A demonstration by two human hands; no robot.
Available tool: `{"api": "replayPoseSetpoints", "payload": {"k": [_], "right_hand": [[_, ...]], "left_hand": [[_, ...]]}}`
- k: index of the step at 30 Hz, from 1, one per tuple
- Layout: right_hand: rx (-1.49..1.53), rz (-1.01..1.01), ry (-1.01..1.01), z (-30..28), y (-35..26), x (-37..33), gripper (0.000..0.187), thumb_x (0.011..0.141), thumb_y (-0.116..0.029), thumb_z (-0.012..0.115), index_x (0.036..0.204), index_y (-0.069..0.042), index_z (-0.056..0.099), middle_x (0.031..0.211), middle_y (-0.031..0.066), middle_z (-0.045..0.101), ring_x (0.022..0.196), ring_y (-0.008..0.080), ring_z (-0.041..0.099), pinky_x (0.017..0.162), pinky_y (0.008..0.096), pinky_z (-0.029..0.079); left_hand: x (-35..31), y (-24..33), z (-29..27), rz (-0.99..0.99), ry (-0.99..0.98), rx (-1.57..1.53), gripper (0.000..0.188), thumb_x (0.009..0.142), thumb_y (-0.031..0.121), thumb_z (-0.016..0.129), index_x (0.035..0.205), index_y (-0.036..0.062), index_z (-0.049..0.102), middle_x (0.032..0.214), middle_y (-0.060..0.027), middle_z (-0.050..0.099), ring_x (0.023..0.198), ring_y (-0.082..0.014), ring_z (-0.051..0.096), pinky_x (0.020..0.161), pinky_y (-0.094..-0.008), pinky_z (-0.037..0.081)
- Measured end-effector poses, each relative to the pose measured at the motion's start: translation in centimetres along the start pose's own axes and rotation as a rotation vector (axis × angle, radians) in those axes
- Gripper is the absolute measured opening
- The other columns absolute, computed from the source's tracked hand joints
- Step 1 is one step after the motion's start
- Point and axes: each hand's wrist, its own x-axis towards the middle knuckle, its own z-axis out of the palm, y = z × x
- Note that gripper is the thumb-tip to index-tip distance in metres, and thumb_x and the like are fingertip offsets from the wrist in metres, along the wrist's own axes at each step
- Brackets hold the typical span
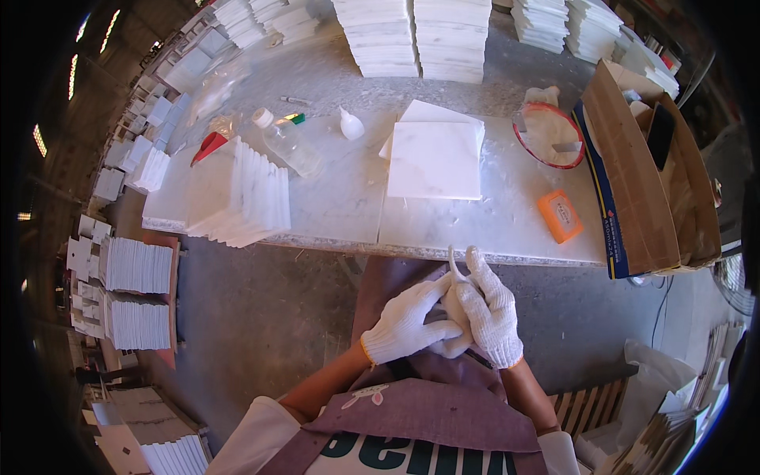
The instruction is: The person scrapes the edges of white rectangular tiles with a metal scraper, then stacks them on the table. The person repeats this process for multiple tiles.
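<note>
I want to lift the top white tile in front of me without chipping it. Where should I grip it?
Probably the near edge of the top tile, from your side: it lies flat on another tile, edges exposed, so fingers could likely hook under there.

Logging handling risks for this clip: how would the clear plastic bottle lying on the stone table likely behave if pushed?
The clear plastic bottle lies on its side, so it would probably roll rather than slide. It looks mostly empty and thin-walled, so likely light and slightly squashy. The marble tabletop looks smooth, offering little to stop it before the leaning tile stack.
</note>
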Motion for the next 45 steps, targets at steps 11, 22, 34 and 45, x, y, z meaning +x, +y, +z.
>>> {"api": "replayPoseSetpoints", "payload": {"k": [11, 22, 34, 45], "right_hand": [[0.344, 0.016, 0.262, -2.7, 2.9, -0.2, 0.059, 0.098, -0.012, 0.060, 0.150, -0.001, 0.035, 0.114, 0.0111, 0.063, 0.094, 0.0140, 0.061, 0.086, 0.0278, 0.051], [0.193, -0.027, 0.171, -2.4, 3.8, 6.5, 0.079, 0.099, -0.026, 0.060, 0.158, -0.008, 0.011, 0.124, 0.0163, 0.057, 0.096, 0.0186, 0.061, 0.083, 0.0322, 0.054], [0.307, 0.133, 0.216, -0.9, 3.6, 14.4, 0.078, 0.098, -0.017, 0.058, 0.157, -0.005, 0.008, 0.098, 0.0127, 0.067, 0.074, 0.0159, 0.065, 0.061, 0.0294, 0.055], [0.240, 0.106, 0.218, -0.5, 1.6, 15.3, 0.068, 0.097, -0.015, 0.058, 0.155, -0.004, 0.025, 0.076, 0.0037, 0.060, 0.054, 0.0101, 0.054, 0.045, 0.0256, 0.044]], "left_hand": [[-1.6, -0.9, -7.4, -0.437, 0.418, -0.408, 0.023, 0.084, 0.013, 0.070, 0.101, -0.0016, 0.065, 0.081, -0.0024, 0.064, 0.068, -0.0083, 0.059, 0.056, -0.0238, 0.047], [6.6, -11.9, -14.2, -0.426, 0.578, 0.368, 0.074, 0.088, 0.038, 0.068, 0.145, 0.0013, 0.038, 0.130, -0.0203, 0.053, 0.119, -0.0312, 0.055, 0.099, -0.0398, 0.044], [1.2, -9.8, -11.8, -0.544, 0.560, 0.475, 0.072, 0.090, 0.044, 0.064, 0.145, 0.0049, 0.037, 0.136, -0.0210, 0.049, 0.125, -0.0384, 0.050, 0.101, -0.0460, 0.041], [0.7, -6.4, -9.1, -0.300, 1.035, 0.037, 0.029, 0.094, 0.018, 0.064, 0.119, 0.0011, 0.065, 0.114, -0.0110, 0.065, 0.105, -0.0201, 0.060, 0.095, -0.0329, 0.045]]}}
